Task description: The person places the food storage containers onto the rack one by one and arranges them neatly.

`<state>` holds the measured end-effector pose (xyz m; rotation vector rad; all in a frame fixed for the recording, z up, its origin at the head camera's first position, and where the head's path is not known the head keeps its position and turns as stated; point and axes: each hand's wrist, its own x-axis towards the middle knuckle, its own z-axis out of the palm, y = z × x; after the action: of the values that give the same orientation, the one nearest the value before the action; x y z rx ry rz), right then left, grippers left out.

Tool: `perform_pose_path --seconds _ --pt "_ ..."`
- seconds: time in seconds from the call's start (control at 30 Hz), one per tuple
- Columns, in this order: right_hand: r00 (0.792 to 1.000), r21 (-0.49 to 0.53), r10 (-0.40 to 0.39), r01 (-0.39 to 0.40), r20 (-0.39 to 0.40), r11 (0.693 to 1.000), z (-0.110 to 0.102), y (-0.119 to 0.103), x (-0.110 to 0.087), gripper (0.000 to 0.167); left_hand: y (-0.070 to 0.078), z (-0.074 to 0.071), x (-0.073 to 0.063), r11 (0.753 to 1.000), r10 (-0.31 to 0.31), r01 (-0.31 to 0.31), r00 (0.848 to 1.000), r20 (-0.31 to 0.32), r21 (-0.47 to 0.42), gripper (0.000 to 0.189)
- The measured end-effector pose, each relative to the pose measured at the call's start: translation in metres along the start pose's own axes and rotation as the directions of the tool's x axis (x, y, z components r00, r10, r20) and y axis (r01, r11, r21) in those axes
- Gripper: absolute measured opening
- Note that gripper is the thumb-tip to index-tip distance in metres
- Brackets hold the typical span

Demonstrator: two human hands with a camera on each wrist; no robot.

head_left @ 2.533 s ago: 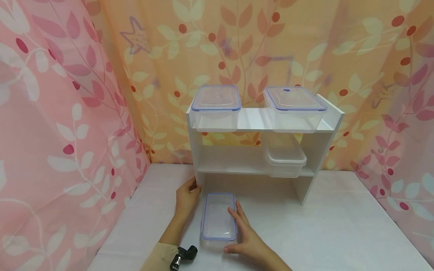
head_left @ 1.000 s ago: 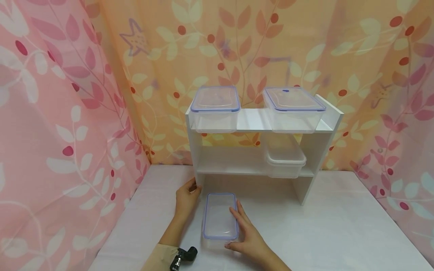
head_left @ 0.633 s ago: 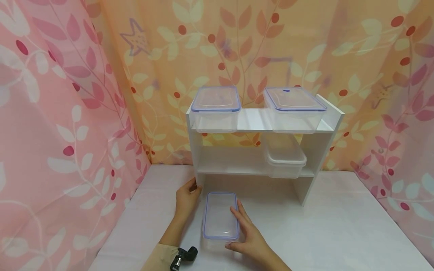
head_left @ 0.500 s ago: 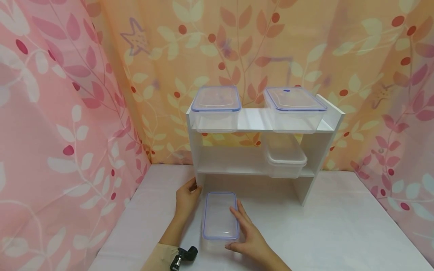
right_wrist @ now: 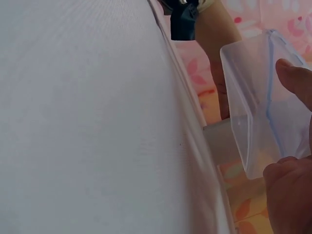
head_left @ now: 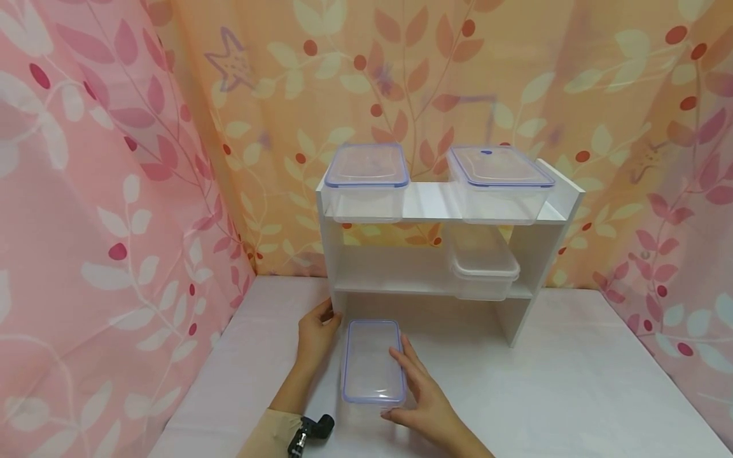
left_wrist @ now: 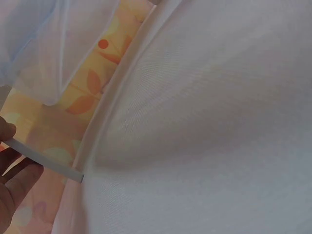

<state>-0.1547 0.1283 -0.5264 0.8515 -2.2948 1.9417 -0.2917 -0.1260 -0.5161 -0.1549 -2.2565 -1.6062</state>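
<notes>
A clear lidded food container (head_left: 373, 362) with a blue-rimmed lid is in front of the shelf's lower left opening in the head view. My right hand (head_left: 425, 401) grips its right side, fingers at the lid's edge and thumb at the near corner. In the right wrist view, the container (right_wrist: 246, 105) shows a gap between its base and the table. My left hand (head_left: 316, 334) pinches the lower front edge of the white shelf's left side panel (head_left: 330, 254). The left wrist view shows the thumb and fingers on either side of that panel (left_wrist: 48, 163).
Two blue-rimmed containers, one left (head_left: 366, 203) and one right (head_left: 501, 203), sit on the top shelf board. Another container (head_left: 483, 286) with a whitish lid stands at the right of the middle board (head_left: 389, 270). Patterned curtains (head_left: 275, 210) surround the white-covered table (head_left: 572, 394).
The container and my right hand have shifted slightly right and toward the shelf in the head view. My left hand keeps its place on the side panel.
</notes>
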Motion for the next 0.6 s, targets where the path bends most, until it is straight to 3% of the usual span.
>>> perform_pose_path --seconds 0.6 --pt "0.996 -0.04 -0.09 0.089 -0.012 0.995 -0.003 -0.02 -0.002 0.096 -0.005 0.004 0.003 1.0 0.005 -0.005 1.0 0.017 -0.003 0.041"
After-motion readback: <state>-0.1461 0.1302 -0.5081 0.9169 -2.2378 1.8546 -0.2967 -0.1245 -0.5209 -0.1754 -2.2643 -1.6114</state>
